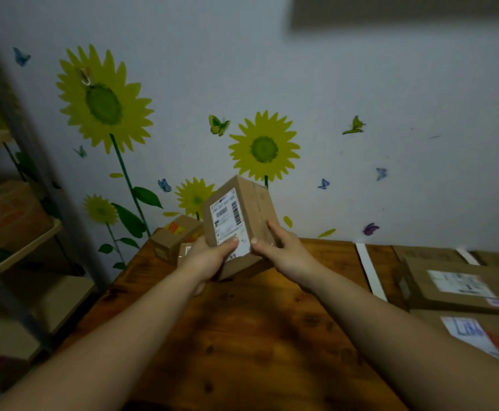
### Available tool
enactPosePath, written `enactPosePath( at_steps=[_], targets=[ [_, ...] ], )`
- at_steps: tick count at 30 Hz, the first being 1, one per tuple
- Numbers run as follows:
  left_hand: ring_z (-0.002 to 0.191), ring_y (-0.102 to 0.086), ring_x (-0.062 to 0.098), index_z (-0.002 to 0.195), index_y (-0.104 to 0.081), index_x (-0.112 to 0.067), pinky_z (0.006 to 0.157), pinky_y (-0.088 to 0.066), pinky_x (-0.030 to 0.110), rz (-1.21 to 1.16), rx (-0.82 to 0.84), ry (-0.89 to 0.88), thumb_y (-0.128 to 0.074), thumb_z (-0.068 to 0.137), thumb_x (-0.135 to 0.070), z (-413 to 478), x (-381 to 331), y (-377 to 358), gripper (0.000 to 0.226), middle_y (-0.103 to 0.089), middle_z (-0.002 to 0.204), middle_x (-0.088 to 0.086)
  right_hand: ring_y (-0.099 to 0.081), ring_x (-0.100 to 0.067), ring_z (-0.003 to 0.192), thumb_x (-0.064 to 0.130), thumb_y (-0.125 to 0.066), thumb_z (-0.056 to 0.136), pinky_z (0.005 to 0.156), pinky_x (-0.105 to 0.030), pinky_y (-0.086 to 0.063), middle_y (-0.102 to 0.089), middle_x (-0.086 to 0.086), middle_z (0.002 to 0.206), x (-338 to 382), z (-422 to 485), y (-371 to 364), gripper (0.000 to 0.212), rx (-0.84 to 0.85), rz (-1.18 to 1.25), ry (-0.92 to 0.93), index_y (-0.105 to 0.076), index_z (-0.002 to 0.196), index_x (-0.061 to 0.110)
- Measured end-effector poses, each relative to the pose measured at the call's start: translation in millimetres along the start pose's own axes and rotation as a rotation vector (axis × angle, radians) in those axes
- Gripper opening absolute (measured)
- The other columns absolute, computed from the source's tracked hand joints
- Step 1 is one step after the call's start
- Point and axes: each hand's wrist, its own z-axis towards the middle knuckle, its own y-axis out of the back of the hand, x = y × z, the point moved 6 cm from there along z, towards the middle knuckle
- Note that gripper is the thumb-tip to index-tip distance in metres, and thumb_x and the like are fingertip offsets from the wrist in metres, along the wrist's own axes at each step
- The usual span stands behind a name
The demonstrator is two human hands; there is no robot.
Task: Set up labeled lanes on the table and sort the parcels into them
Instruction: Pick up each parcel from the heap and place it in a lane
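Observation:
I hold a small brown cardboard parcel point(243, 212) tilted up above the wooden table point(242, 336), its white shipping label with barcodes facing me. My left hand point(209, 258) grips its lower left corner, thumb pressed on the label. My right hand point(280, 247) grips its lower right side. Behind my left hand, at the table's far left corner, sit two more small parcels point(174, 235), one with red and yellow tape. On the right side lie flat labelled parcels point(461, 287), point(476, 336). A white strip point(371, 271) runs across the table as a lane divider.
A second white strip point(467, 256) shows farther right, partly covered by boxes. A metal shelf rack point(19, 241) holding cardboard boxes stands left of the table. The wall with sunflower stickers rises right behind the table's far edge.

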Motion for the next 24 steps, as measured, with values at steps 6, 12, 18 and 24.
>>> enactPosePath(
  at_steps=[6, 12, 18, 24],
  targets=[
    [0.079, -0.067, 0.013, 0.112, -0.051, -0.02, 0.07, -0.057, 0.037, -0.096, 0.114, -0.17, -0.066, 0.086, -0.011, -29, -38, -28, 0.031, -0.068, 0.098, 0.002, -0.057, -0.01, 0.096, 0.036, -0.065, 0.084, 0.07, -0.02, -0.048, -0.055, 0.005, 0.124, 15, -39, 46, 0.062, -0.07, 0.141, 0.002, -0.039, 0.14, 0.037],
    [0.069, -0.068, 0.012, 0.112, -0.049, -0.047, 0.056, -0.051, 0.031, -0.115, 0.416, -0.148, -0.052, 0.093, -0.031, -52, -51, -41, 0.025, -0.072, 0.094, -0.01, -0.06, -0.021, 0.099, 0.03, -0.053, 0.087, 0.087, -0.045, -0.052, -0.064, 0.008, 0.113, 31, -68, 52, 0.033, -0.119, 0.239, -0.001, -0.053, 0.116, 0.046],
    [0.096, -0.066, 0.027, 0.122, -0.05, -0.044, 0.073, -0.052, 0.041, -0.21, 0.486, -0.236, -0.058, 0.087, -0.008, -68, -52, -10, 0.051, -0.067, 0.114, 0.002, -0.058, -0.01, 0.097, 0.035, -0.051, 0.093, 0.081, -0.034, -0.049, -0.061, 0.022, 0.107, 35, -87, 24, 0.032, -0.097, 0.185, 0.023, -0.043, 0.117, 0.055],
    [0.1, -0.066, 0.012, 0.129, -0.046, -0.036, 0.074, -0.054, 0.023, -0.196, 0.486, -0.374, -0.063, 0.08, 0.007, -84, -44, 0, 0.068, -0.062, 0.119, -0.003, -0.065, 0.006, 0.085, 0.023, -0.067, 0.087, 0.061, -0.011, -0.05, -0.064, 0.013, 0.11, 26, -116, 1, 0.045, -0.176, 0.177, 0.065, -0.044, 0.124, 0.037]
  ],
)
